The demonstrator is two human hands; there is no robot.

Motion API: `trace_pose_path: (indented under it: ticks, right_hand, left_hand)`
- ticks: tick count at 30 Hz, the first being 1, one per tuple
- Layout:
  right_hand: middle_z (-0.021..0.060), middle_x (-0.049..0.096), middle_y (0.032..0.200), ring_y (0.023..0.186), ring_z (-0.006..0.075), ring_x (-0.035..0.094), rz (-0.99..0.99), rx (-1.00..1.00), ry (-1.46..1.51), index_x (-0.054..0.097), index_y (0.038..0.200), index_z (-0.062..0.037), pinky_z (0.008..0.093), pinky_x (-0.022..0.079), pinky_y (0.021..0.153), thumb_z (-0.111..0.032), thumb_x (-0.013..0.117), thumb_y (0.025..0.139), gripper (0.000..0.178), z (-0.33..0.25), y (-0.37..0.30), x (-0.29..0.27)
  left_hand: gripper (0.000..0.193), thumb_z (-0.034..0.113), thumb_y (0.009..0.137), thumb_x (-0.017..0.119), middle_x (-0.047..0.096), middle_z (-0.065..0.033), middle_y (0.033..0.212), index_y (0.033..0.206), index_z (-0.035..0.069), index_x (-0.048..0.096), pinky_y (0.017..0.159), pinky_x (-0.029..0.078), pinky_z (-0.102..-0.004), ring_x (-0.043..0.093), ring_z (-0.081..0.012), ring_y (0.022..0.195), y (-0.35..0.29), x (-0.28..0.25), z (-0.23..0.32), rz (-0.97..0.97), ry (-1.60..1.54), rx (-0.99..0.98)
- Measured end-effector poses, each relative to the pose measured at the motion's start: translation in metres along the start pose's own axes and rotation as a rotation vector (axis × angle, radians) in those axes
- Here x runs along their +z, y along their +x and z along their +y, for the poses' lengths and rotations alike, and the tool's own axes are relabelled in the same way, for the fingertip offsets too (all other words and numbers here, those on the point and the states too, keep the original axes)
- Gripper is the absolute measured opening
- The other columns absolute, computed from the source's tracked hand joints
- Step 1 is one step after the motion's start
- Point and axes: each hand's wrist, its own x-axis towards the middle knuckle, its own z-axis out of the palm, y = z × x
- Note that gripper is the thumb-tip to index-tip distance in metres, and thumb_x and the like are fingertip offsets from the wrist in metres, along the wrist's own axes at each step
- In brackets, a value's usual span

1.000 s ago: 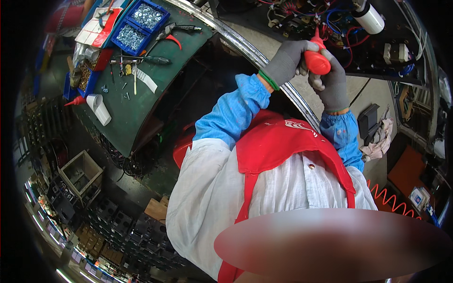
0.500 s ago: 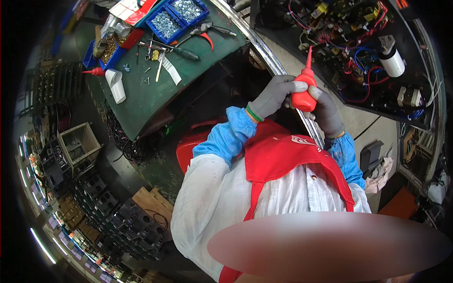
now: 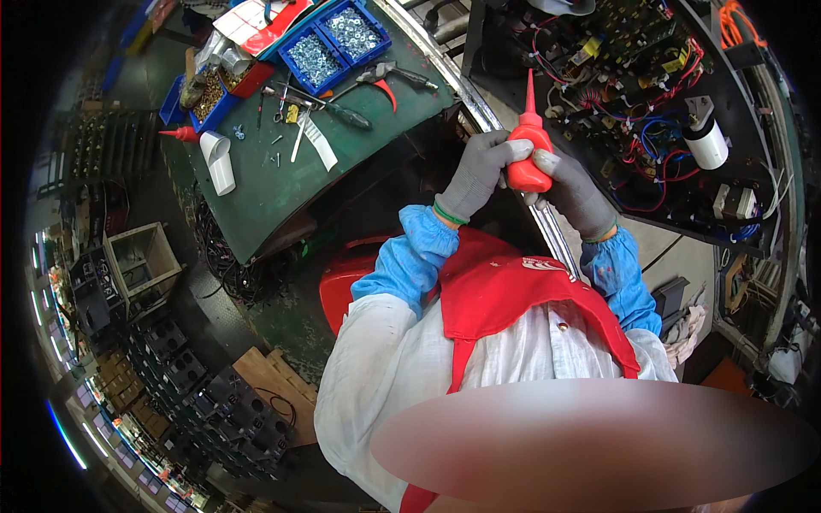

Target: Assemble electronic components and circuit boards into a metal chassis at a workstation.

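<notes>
A red squeeze bottle (image 3: 528,169) with a long pointed nozzle stands nearly upright between my two gloved hands, nozzle toward the far side. My left hand (image 3: 481,173) grips its left side, the thumb pressed on the front. From the right, my right hand (image 3: 579,195) closes on it with the thumb on the body; some of its fingers are hidden behind the bottle. Both hands wear grey gloves with pale fingertips. Just beyond them lies an open black unit (image 3: 611,94) full of wiring and circuit boards, which the bottle does not touch.
At left, a green-topped bench (image 3: 248,205) carries blue bins (image 3: 315,58) of metal hardware, pliers (image 3: 380,75), a screwdriver (image 3: 346,115) and white cups (image 3: 217,162). A white cylinder (image 3: 707,145) stands up from the unit. A metal rail (image 3: 552,227) runs below my hands.
The bottle and both hands have shifted slightly left and away from me. My right hand has turned, its back now showing more. The camera view has shifted a little too.
</notes>
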Motion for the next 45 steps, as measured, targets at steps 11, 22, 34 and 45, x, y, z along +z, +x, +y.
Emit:
trace_pose_path:
  ticks: [11,22,34,45]
  right_hand:
    - [0.0006,0.06,0.074,0.056,0.0063,0.052,0.052,-0.072,-0.042,0.063,0.097,-0.0067,0.0199,0.038,0.05,-0.043,0.05,0.096,0.039,-0.012,-0.001,-0.011]
    - [-0.0003,0.056,0.064,0.048,0.0059,0.047,0.295,-0.135,-0.093,0.061,0.085,-0.0085,0.0208,0.032,0.043,-0.047,0.05,0.095,0.041,-0.021,0.04,-0.009]
    - [0.0016,0.058,0.064,0.047,0.0063,0.047,0.414,-0.168,-0.096,0.061,0.092,-0.0073,0.0198,0.03,0.041,-0.047,0.049,0.097,0.042,-0.021,0.066,-0.012]
    - [0.0027,0.058,0.063,0.047,0.0057,0.045,0.446,-0.173,0.04,0.06,0.093,-0.0066,0.0197,0.028,0.04,-0.046,0.047,0.098,0.042,-0.026,0.073,-0.001]
  left_hand:
    - [0.036,0.036,0.088,0.061,0.059,0.0009,0.069,0.092,0.001,0.069,0.051,0.037,-0.0208,0.051,-0.0057,0.057,0.017,0.013,0.003,-0.016,-0.034,0.016]
    - [0.031,0.033,0.087,0.062,0.059,-0.0005,0.068,0.084,0.003,0.069,0.049,0.037,-0.0232,0.051,-0.0085,0.054,0.065,0.0,0.017,-0.023,-0.099,0.073]
    - [0.033,0.029,0.086,0.063,0.065,-0.0064,0.08,0.096,-0.002,0.068,0.061,0.05,-0.0266,0.063,-0.014,0.068,0.098,-0.014,0.025,-0.121,-0.163,0.034]
    - [0.029,0.027,0.087,0.063,0.066,-0.0073,0.079,0.089,-0.002,0.07,0.062,0.051,-0.0264,0.063,-0.0136,0.068,0.102,-0.016,0.034,-0.064,-0.076,0.09]
